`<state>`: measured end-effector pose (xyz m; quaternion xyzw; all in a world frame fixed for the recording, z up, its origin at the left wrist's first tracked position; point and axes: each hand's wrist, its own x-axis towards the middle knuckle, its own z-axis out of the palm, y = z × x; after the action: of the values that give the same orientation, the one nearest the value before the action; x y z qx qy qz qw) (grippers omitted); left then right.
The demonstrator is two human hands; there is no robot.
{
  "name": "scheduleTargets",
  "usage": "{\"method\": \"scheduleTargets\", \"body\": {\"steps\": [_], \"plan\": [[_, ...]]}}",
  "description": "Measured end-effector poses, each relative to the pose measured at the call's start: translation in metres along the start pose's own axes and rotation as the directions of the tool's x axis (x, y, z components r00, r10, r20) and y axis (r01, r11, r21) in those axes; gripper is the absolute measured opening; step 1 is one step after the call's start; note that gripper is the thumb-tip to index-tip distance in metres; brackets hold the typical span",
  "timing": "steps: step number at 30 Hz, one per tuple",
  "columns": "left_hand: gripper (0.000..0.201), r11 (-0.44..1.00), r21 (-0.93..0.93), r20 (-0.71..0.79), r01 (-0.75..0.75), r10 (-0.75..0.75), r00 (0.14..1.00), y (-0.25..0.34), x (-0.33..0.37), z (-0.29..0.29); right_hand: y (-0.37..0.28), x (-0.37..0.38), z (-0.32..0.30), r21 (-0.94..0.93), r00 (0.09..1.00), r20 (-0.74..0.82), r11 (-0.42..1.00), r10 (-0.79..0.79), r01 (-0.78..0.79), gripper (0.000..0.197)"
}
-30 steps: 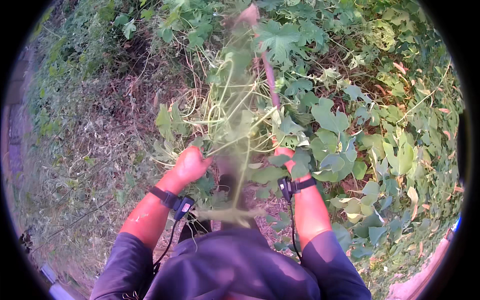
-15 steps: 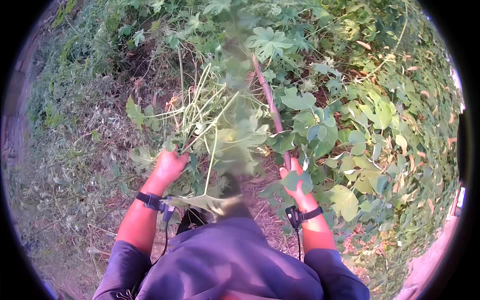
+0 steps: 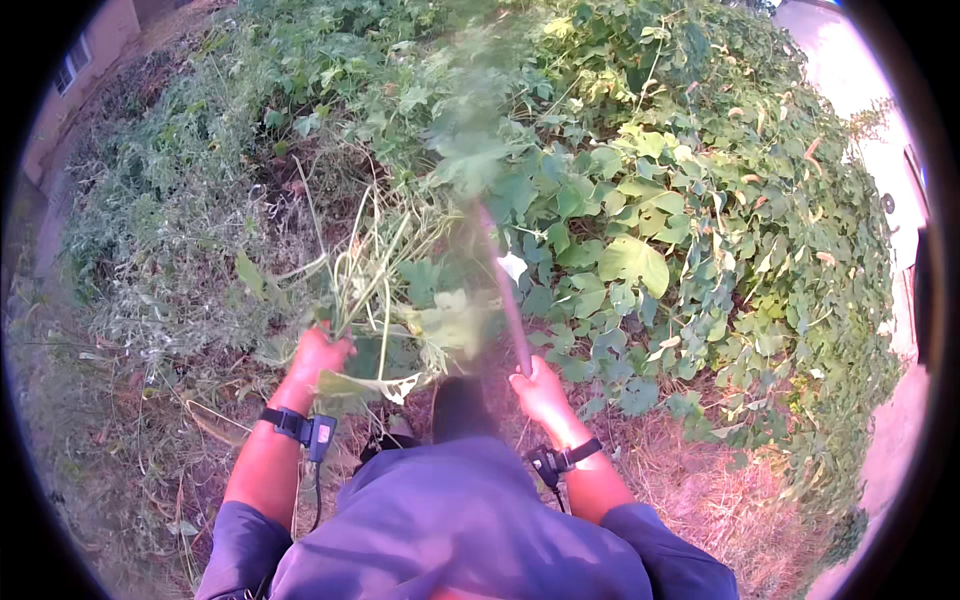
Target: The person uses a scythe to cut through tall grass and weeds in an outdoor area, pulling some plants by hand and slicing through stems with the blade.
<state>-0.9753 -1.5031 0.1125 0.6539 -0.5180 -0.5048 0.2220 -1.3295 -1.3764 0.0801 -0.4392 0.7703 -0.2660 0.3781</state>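
Note:
My left hand (image 3: 320,354) is closed around a bunch of leafy vine stems (image 3: 385,262). The pale green stalks fan up and to the right from my fist, and large limp leaves hang beside it. In my right hand (image 3: 545,392) is the lower end of a long reddish-brown wooden stick (image 3: 511,305), fingers wrapped round it. It slants up and to the left, away from me. Its far end is lost among blurred leaves near the top middle, so I cannot tell whether anything is fixed to it.
Dense broad-leaved vines (image 3: 690,230) cover the right side. Dry, greyish weeds (image 3: 180,260) tangle on the left. Straw-like dead grass (image 3: 700,500) lies at the near right. A pale wall (image 3: 840,70) stands at the far right, and a building with a window (image 3: 72,62) at the far left.
My right hand has moved left and slightly nearer, and the stick has swung left with it. My left hand, still gripping the stems, sits a little lower. The view has shifted, showing more wall.

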Motion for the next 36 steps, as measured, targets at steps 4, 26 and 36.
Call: {"method": "scheduleTargets", "body": {"steps": [4, 26, 36], "plan": [[0.025, 0.998, -0.047, 0.024, -0.031, 0.032, 0.999, -0.014, -0.016, 0.046, -0.03, 0.007, -0.002, 0.151, 0.985, 0.162, 0.984, 0.066, -0.091, 0.031], [0.038, 0.926, -0.368, -0.076, -0.082, 0.058, 0.995, -0.033, -0.101, 0.134, 0.189, -0.189, -0.08, 0.325, 0.954, 0.283, 0.926, 0.1, -0.193, 0.013], [0.046, 0.986, -0.165, -0.092, -0.037, 0.022, 0.995, -0.093, -0.155, 0.132, 0.255, -0.408, -0.101, 0.259, 0.94, 0.27, 0.925, 0.207, -0.279, 0.013]]}}
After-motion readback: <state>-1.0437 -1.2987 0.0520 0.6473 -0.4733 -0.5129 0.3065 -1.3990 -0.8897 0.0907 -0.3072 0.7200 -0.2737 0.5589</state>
